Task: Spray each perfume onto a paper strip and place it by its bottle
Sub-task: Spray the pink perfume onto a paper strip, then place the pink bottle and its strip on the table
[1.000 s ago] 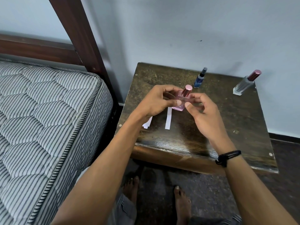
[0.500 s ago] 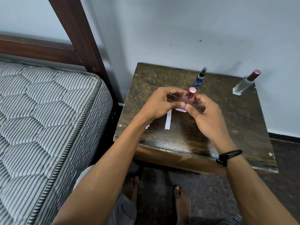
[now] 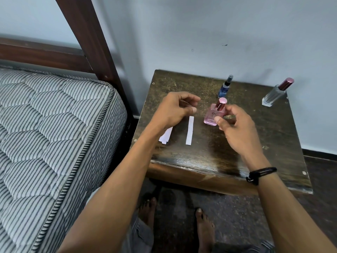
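A small pink perfume bottle (image 3: 211, 115) with a shiny pink cap is at the middle of the dark wooden side table (image 3: 273, 136), leaning a little. My right hand (image 3: 235, 128) grips it, thumb on its front and fingers by the neck. My left hand (image 3: 173, 110) hovers to its left, apart from it, fingers curled against the thumb with nothing visible in them. One white paper strip (image 3: 189, 130) lies flat between my hands. More strips (image 3: 166, 135) lie stacked, partly under my left wrist.
A small blue spray bottle (image 3: 224, 87) stands behind the pink one. A clear bottle with a maroon cap (image 3: 275, 94) stands at the table's back right. A striped mattress (image 3: 45, 134) and wooden bed frame (image 3: 94, 44) are to the left, a wall behind, my bare feet below.
My left hand has let go of the pink bottle and drawn away to the left. My right hand keeps the bottle, now a little to the right, uncovering the single strip.
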Motion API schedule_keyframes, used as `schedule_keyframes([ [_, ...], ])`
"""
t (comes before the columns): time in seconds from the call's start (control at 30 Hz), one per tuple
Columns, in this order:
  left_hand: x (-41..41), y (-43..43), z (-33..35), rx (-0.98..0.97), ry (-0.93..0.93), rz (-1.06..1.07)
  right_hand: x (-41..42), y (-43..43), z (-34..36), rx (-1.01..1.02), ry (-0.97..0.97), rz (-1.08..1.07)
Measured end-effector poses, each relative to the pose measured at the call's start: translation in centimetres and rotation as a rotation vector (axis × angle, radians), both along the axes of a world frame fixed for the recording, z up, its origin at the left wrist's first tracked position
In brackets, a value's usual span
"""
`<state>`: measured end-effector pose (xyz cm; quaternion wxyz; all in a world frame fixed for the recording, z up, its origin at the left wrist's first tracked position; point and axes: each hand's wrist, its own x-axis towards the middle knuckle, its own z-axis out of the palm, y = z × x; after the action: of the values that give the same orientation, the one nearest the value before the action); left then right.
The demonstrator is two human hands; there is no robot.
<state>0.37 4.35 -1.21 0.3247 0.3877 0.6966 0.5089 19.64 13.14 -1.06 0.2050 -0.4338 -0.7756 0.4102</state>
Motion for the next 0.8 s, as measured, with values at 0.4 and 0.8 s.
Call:
schedule_keyframes([
  [0.4,-1.4,-0.6,-0.3,-0.207,0.48,-0.02,0.5,0.0,0.7,-0.043,-0.082,-0.039],
  [0.8,-0.8,-0.4,-0.9,-0.213,0.604,-0.072,-0.2,-2.4,2.0,-0.119,-0.495,0.136],
])
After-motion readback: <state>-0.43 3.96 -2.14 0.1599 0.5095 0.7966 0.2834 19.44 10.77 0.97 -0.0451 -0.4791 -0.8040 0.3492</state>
